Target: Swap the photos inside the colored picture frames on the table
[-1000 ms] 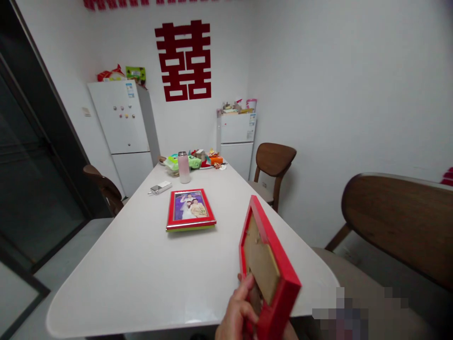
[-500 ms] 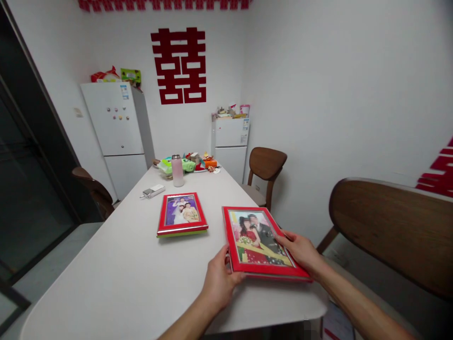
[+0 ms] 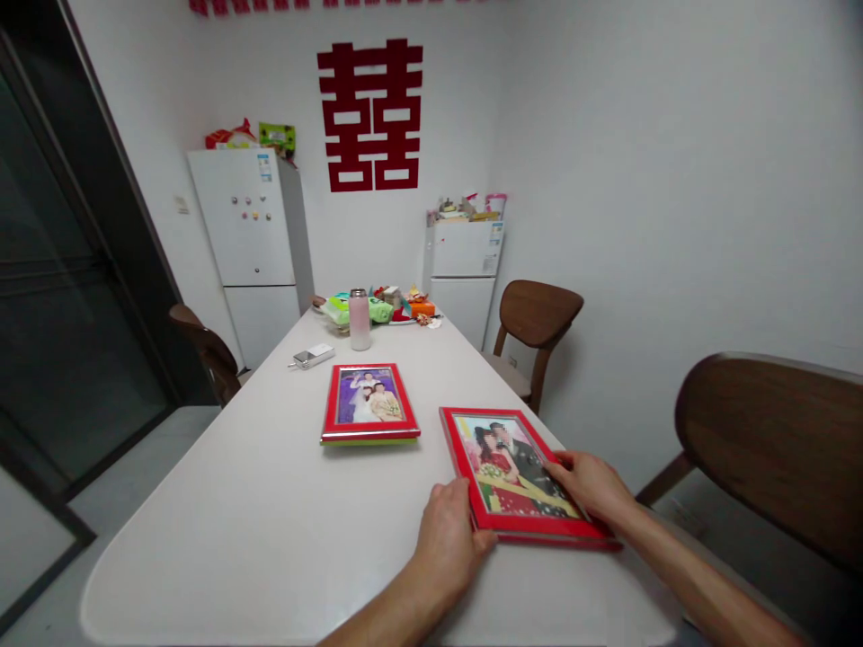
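Red picture frame (image 3: pixel 522 476) flat on white table (image 3: pixel 202 512), grasped along both side edges by left hand (image 3: pixel 449 539) and right hand (image 3: pixel 590 485); second red frame (image 3: pixel 369 404) just beside, pink bottle (image 3: pixel 360 319) farther off.

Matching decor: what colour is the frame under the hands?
The frame is red, shown in the head view.

Home dining area. Two white fridges (image 3: pixel 249 261) stand at the far end, with a white table (image 3: pixel 222 539) and curved wooden chairs (image 3: pixel 538 314) in the room. A red double-happiness character (image 3: pixel 369 117) is on the wall, and red-framed wedding photos (image 3: pixel 516 476) are on the table.
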The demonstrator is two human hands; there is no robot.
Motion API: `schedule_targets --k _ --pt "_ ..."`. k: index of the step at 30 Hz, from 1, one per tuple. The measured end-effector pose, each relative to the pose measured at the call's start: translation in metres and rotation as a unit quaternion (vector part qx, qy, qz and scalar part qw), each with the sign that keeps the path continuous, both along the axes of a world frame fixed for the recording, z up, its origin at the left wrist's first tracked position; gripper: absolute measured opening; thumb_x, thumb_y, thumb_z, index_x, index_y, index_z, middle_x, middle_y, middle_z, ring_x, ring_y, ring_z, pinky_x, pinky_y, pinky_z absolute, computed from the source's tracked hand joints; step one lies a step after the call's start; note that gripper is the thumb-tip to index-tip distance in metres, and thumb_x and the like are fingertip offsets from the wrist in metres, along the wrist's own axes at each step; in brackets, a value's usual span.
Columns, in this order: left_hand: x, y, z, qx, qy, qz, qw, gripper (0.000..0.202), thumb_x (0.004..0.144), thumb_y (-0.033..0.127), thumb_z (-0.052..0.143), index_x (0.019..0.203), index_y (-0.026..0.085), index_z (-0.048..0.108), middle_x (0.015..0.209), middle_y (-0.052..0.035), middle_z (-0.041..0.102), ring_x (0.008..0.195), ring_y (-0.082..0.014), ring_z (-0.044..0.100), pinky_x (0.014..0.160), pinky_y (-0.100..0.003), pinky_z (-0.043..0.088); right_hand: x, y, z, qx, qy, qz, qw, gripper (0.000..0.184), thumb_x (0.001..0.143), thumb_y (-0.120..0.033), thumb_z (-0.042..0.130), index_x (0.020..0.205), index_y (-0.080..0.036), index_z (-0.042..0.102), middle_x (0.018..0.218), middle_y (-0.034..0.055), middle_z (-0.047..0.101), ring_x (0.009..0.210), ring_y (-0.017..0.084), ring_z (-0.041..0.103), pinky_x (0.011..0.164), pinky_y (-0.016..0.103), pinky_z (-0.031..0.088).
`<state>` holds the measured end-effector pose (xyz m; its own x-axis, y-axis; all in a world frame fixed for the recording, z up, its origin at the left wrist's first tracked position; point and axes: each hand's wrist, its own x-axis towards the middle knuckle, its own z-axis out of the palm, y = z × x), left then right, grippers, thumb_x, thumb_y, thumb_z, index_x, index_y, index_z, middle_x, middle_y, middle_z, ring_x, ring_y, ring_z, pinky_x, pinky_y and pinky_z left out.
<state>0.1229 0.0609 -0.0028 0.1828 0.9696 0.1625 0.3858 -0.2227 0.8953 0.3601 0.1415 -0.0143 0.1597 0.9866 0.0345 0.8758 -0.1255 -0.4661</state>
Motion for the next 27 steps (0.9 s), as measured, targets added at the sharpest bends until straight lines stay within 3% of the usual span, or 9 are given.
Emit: schedule_targets --k 3,5,8,10,13,16,20,24,27 --pt "-0.022 0.006 -0.003 -0.009 -0.056 0.044 0.997 0.047 0.053 0.012 0.067 0.099 0.016 0.055 0.106 -0.0073 0.057 0.1 -0.0243 0.046 0.09 -0.034 0.031 -0.012 0.002 0.005 0.018 -0.052 -0.014 0.998 0.045 0.07 -0.037 0.044 0.1 -0.006 0.058 0.09 0.0195 0.062 0.083 0.031 0.056 0.07 0.037 0.039" --pt "-0.045 0.017 -0.005 -0.024 -0.108 0.102 0.989 0.045 0.058 0.016 0.066 0.101 0.015 0.053 0.108 -0.01 0.055 0.102 -0.0235 0.046 0.09 -0.034 0.03 -0.033 0.001 0.012 0.087 -0.095 0.003 0.992 0.048 0.073 -0.036 0.041 0.106 -0.004 0.053 0.098 0.0213 0.058 0.09 0.031 0.053 0.078 0.039 0.036" --pt "-0.085 0.035 -0.006 -0.066 -0.196 0.189 0.96 0.03 0.067 0.022 0.062 0.095 0.013 0.053 0.093 -0.0091 0.059 0.089 -0.0196 0.054 0.08 -0.031 0.039 -0.083 -0.002 0.024 0.188 -0.086 0.103 0.973 0.043 0.077 -0.033 0.037 0.106 -0.006 0.053 0.103 0.016 0.056 0.095 0.024 0.05 0.085 0.033 0.035" --pt "-0.106 0.045 -0.006 -0.097 -0.256 0.229 0.934 0.024 0.074 0.026 0.057 0.093 0.012 0.052 0.085 -0.0053 0.059 0.078 -0.0159 0.057 0.071 -0.03 0.044 -0.123 -0.003 0.03 0.195 -0.045 0.163 0.966 0.042 0.078 -0.031 0.036 0.11 -0.009 0.05 0.107 0.0129 0.054 0.099 0.02 0.048 0.086 0.031 0.035" --pt "-0.126 0.052 -0.003 -0.132 -0.335 0.262 0.895 0.021 0.081 0.028 0.049 0.096 0.013 0.05 0.09 -0.0034 0.056 0.073 -0.0135 0.056 0.064 -0.031 0.047 -0.176 0.001 0.033 0.194 -0.045 0.225 0.954 0.039 0.077 -0.032 0.041 0.11 -0.013 0.05 0.109 0.0112 0.053 0.1 0.02 0.047 0.086 0.032 0.034" --pt "-0.132 0.053 0.0 -0.164 -0.397 0.271 0.862 0.023 0.082 0.028 0.047 0.099 0.014 0.049 0.095 -0.0043 0.054 0.076 -0.0141 0.056 0.064 -0.031 0.048 -0.209 0.009 0.032 0.195 -0.048 0.249 0.947 0.041 0.073 -0.034 0.047 0.11 -0.015 0.051 0.114 0.0118 0.049 0.104 0.022 0.043 0.085 0.033 0.034" --pt "-0.128 0.053 0.004 -0.202 -0.449 0.243 0.836 0.023 0.082 0.028 0.047 0.099 0.014 0.05 0.094 -0.0042 0.055 0.074 -0.0137 0.056 0.063 -0.031 0.048 -0.225 0.013 0.033 0.186 -0.057 0.272 0.942 0.036 0.068 -0.03 0.054 0.103 -0.019 0.056 0.113 0.011 0.049 0.104 0.026 0.041 0.082 0.038 0.034" --pt "-0.123 0.048 0.006 -0.191 -0.481 0.226 0.825 0.02 0.082 0.026 0.048 0.096 0.013 0.051 0.089 -0.0033 0.056 0.071 -0.0127 0.056 0.061 -0.029 0.048 -0.228 -0.006 0.035 0.167 -0.062 0.314 0.932 0.03 0.068 -0.023 0.054 0.097 -0.023 0.059 0.106 0.0067 0.054 0.097 0.021 0.047 0.078 0.034 0.036" --pt "-0.119 0.036 0.007 -0.139 -0.49 0.243 0.825 0.014 0.079 0.021 0.051 0.09 0.013 0.052 0.079 -0.0008 0.058 0.065 -0.0105 0.057 0.06 -0.025 0.047 -0.226 -0.031 0.039 0.162 -0.043 0.327 0.93 0.027 0.069 -0.027 0.053 0.094 -0.023 0.061 0.109 0.0068 0.053 0.099 0.022 0.047 0.08 0.036 0.036"
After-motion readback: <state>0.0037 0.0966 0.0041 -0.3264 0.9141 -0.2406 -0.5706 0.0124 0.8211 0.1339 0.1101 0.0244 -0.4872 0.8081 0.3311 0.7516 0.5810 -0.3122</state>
